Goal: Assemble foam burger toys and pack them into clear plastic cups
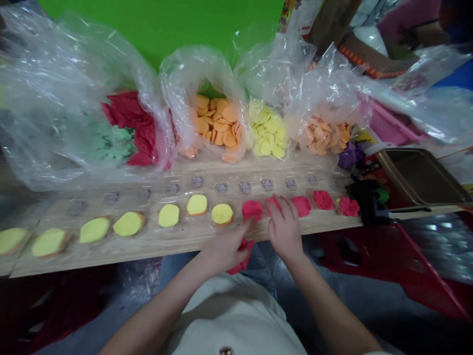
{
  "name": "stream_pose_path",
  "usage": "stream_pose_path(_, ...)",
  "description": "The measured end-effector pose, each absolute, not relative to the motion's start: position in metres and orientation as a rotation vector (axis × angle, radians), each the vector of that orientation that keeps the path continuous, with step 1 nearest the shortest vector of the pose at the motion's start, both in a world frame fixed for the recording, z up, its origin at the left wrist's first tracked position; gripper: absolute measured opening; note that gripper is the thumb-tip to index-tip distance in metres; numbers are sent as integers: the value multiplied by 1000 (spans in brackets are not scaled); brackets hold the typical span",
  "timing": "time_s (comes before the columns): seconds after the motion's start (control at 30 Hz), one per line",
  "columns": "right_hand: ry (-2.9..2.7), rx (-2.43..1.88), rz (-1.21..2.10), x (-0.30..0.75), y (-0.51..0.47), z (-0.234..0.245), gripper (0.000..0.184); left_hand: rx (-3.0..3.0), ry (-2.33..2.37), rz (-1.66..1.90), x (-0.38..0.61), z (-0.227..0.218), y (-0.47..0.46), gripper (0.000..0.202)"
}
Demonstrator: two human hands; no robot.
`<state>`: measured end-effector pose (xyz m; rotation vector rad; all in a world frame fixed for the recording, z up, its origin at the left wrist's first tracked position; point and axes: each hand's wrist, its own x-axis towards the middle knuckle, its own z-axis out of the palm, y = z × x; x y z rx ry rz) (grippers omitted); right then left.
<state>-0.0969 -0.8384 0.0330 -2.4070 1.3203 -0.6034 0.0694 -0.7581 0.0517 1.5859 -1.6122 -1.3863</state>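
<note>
My left hand (pixel 227 250) is closed around several limp red flower-shaped pieces (pixel 242 264), which hang below the table's front edge. Its fingertips reach toward a red piece (pixel 252 210) lying in the row. Over another red piece (pixel 271 203), my right hand (pixel 286 229) has its fingers bent down and gripping it, partly hiding it. Further right in the same row are more red flower-shaped pieces (pixel 322 200). To the left, yellow rounded pieces (pixel 169 216) lie on orange ones in clear plastic trays.
Behind the row, clear trays hold small grey pieces (pixel 221 188). Open plastic bags contain orange discs (pixel 221 121), yellow discs (pixel 269 130), peach pieces (pixel 321 135) and red sheets (pixel 138 125). A black clamp-like object (pixel 369 199) and a metal tray (pixel 424 172) are at the right.
</note>
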Motion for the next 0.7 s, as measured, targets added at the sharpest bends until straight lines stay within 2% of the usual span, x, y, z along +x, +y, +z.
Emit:
stream_pose_path(0.07, 1205, -2026, -622, -90, -830, 41, 35, 1408, -1312, -1491, 83, 61, -755, 59)
stream_pose_path(0.13, 996, -1677, -495, -77, -822, 47, 31, 1323, -1010, -1575, 95, 68, -749, 54)
stream_pose_path(0.23, 895, -1479, -416, -54, -820, 50, 26, 1312, -691, -1575, 109, 70, -736, 44)
stream_pose_path(0.43, 1180, -1683, -755, -40, -842, 55, 25, 1333, -460, -1565, 129, 53, -702, 42)
stream_pose_path(0.6, 892, -1850, -438, -14, -848, 42, 17, 1495, -645, -1501, 137, 44, -689, 50)
stream_pose_path(0.7, 980, -2194, -291, 7, -847, 25, 16, 1650, -880, -1372, 138, 42, -691, 54)
